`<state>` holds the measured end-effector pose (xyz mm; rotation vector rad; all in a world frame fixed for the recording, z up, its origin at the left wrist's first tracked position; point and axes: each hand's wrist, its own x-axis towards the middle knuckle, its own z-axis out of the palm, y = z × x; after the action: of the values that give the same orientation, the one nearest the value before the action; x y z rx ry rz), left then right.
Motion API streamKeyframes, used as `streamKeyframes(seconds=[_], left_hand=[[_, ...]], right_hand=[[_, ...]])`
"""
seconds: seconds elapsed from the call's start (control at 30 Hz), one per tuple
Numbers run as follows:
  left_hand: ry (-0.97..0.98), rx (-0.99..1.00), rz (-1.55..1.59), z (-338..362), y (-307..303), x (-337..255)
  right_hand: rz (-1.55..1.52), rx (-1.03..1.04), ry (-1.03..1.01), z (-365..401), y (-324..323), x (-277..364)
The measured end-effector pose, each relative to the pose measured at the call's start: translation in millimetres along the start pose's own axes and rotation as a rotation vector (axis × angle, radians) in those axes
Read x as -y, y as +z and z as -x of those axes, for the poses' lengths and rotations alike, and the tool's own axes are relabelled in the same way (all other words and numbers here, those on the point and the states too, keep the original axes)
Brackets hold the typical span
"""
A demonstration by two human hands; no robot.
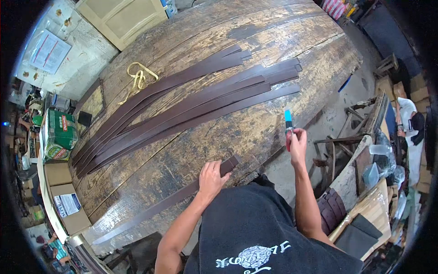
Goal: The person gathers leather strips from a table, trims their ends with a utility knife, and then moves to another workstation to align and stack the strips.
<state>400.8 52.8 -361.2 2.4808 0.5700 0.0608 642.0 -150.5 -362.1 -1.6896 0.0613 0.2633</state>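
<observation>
My left hand (211, 179) lies over a dark brown leather strap (175, 195) near its right end, fingers bent around it. The strap's short end pokes out past my fingers, and its long part runs down to the table's lower left edge. My right hand (298, 139) is raised at the table's right side, closed around the red handle of a flat-bladed tool (288, 116) whose blade looks bright blue with a pale tip. Its exact kind I cannot tell. Beyond my hands, a bundle of similar leather straps (196, 100) lies fanned across the wooden table (191, 141).
A yellow measuring tape (139, 77) curls behind the straps. Cardboard boxes (73, 210) and a green package (61, 132) stand at the left edge. On the right are a wooden frame (346, 137), plastic bags (383, 160) and another person (410, 128) farther off.
</observation>
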Motion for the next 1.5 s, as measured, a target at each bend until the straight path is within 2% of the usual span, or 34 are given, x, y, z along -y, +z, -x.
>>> streamKeyframes(seconds=[0.03, 0.1, 0.13, 0.27, 0.37, 0.4, 0.43, 0.53, 0.63, 0.77, 0.8, 0.9, 1.03, 1.5], left_hand=[[0.011, -0.001, 0.008, 4, -1, 4], [-0.005, 0.009, 0.007, 8, -4, 10], [-0.012, 0.016, 0.006, 10, -6, 12], [-0.053, 0.082, -0.013, 7, -18, 7], [-0.058, 0.094, -0.029, 6, -20, 7], [-0.055, 0.089, -0.039, 5, -22, 6], [-0.052, 0.083, -0.049, 4, -24, 5], [0.116, -0.124, 0.054, -3, -22, -1], [0.205, -0.164, 0.135, -9, -16, -4], [0.277, -0.185, 0.192, -9, -4, 4], [0.285, -0.196, 0.207, -9, -3, 6], [0.31, -0.223, 0.222, -8, 2, 10], [0.309, -0.259, 0.2, -7, 1, 9], [0.344, -0.287, 0.164, -10, -4, 11]], right_hand=[[-0.027, 0.012, -0.009, 12, 0, -1], [0.017, 0.101, 0.15, 41, 1, 23], [0.036, 0.177, 0.161, 50, -3, 20], [-0.053, 0.332, 0.409, 84, -5, 35], [-0.156, 0.347, 0.477, 104, 3, 43], [-0.156, 0.409, 0.507, 107, 1, 46], [-0.095, 0.431, 0.469, 110, 2, 48], [0.096, 0.48, 0.363, 123, 10, 56], [0.546, 0.528, -0.11, 131, 12, 49], [0.853, 0.632, -0.103, 144, 34, 93], [0.899, 0.658, -0.191, 146, 37, 95], [1.003, 0.727, -0.289, 150, 44, 100], [1.121, 0.787, -0.341, 153, 51, 103], [1.211, 0.909, -0.348, 151, 72, 116]])
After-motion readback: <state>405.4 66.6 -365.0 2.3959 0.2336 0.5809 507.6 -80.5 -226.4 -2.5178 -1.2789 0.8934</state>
